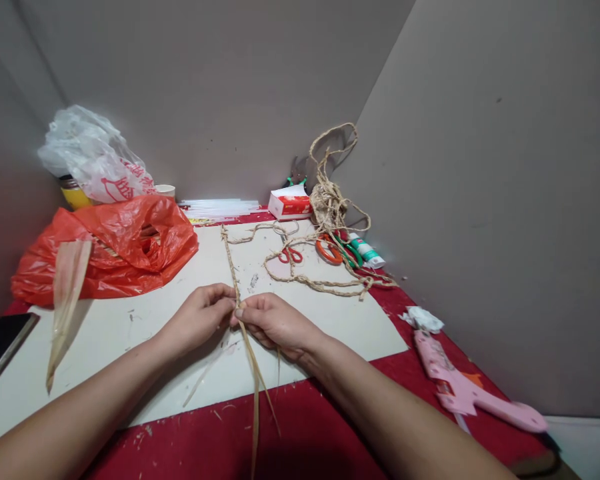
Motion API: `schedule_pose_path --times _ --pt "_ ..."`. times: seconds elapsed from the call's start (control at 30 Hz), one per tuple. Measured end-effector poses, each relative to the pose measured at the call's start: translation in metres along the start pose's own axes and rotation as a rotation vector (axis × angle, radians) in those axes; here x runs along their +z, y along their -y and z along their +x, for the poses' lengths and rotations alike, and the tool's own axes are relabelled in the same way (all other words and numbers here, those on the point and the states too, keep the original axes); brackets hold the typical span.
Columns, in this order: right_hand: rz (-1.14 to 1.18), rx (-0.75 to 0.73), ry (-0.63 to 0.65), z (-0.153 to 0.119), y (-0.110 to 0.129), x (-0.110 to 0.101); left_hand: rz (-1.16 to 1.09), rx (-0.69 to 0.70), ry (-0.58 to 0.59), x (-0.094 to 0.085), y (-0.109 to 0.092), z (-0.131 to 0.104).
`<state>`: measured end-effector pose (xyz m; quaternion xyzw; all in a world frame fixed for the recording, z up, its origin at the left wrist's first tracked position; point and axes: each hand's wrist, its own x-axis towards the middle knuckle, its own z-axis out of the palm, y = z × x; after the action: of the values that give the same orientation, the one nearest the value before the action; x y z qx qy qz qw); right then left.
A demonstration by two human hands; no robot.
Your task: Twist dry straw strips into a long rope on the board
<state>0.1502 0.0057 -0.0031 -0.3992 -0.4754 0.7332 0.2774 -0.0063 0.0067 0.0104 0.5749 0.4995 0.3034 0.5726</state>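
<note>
Both of my hands meet at a thin braided cord of dried husk [231, 267] over the white sheet. My left hand [205, 313] pinches the cord from the left, its fingers closed. Just beside it, my right hand [273, 323] grips the same cord, thumb pressed on it. Loose husk strands [255, 387] hang from below my fingers towards the table's front edge. Beyond my hands the finished braid runs up to a bend, then right towards a heap of braided rope [330, 207]. My curled fingers hide the exact crossing of the strands.
A red plastic bag [125, 260] with a dried husk [70, 287] stands left, near a phone [3, 347]. Scissors [291, 255], a red-and-white box [290, 203] and a glue stick [367, 251] lie at the back. A pink glue gun [460, 380] rests on the right.
</note>
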Motion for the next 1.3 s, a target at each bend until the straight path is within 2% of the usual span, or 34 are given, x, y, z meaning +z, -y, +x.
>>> schedule_pose_path --times 0.1,0.27,0.37,0.53,0.63,0.7,0.83,0.9,1.03,1.13,1.23,1.3 --pt "-0.009 0.013 0.016 0.000 0.001 -0.001 -0.026 -0.087 0.044 0.005 0.005 0.000" --pt "-0.045 0.042 0.049 -0.003 0.009 -0.006 0.074 0.025 0.079 0.002 0.008 -0.001" --pt "-0.145 0.043 0.058 -0.004 0.011 -0.011 0.181 0.038 0.095 -0.002 0.002 -0.001" --pt "-0.439 -0.099 0.030 -0.002 0.006 -0.019 0.243 0.081 0.165 -0.008 -0.004 -0.002" --pt "-0.523 -0.135 0.035 0.000 0.003 -0.021 0.181 0.002 0.194 -0.007 0.000 -0.002" --pt "-0.520 -0.144 0.052 0.000 0.004 -0.021 0.123 -0.047 0.180 -0.004 0.004 -0.001" --pt "-0.497 -0.143 0.076 0.001 0.007 -0.021 0.100 0.034 0.095 0.002 0.006 0.000" --pt "-0.471 -0.145 0.083 0.000 0.008 -0.021 0.083 -0.009 0.080 0.003 0.004 0.001" --pt "-0.473 -0.144 0.088 -0.003 0.012 -0.020 -0.024 -0.180 0.095 0.003 -0.003 0.000" --pt "-0.525 -0.119 0.067 -0.006 0.016 -0.018 -0.084 -0.207 0.128 0.001 -0.003 0.000" --pt "-0.674 -0.110 0.003 -0.010 0.019 -0.015 -0.073 -0.210 0.143 0.001 -0.001 0.001" --pt "-0.835 -0.154 -0.050 -0.011 0.019 -0.013 -0.068 -0.218 0.146 0.001 0.001 0.002"
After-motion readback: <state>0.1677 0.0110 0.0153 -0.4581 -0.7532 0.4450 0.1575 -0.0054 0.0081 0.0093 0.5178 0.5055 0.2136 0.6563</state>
